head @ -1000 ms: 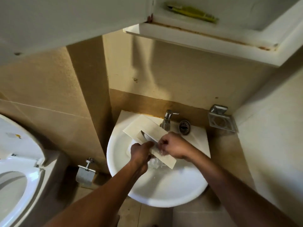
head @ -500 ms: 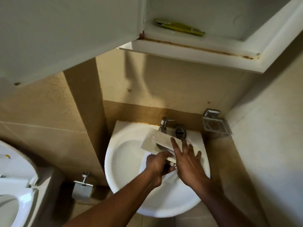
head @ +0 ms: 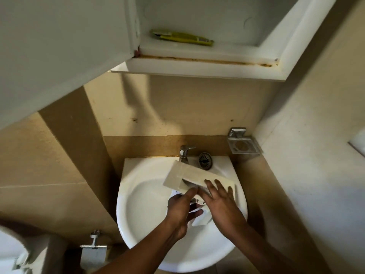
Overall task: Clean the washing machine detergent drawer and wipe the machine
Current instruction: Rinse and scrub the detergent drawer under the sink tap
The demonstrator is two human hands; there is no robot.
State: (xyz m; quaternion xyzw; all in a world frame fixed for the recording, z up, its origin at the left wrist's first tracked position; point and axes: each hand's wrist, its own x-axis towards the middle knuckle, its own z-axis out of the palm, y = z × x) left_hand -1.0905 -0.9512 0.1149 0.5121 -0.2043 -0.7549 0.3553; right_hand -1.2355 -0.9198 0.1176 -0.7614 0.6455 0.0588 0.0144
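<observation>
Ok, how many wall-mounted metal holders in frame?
2. A square chrome holder on the wall right of the tap; a toilet-roll holder low on the wall, left of the sink. Others may be out of frame.

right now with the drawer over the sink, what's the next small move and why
Probably lift the right hand to the tap lever: the drawer lies across the sink below it, the left hand also touches the drawer, and I see no running water.
</observation>
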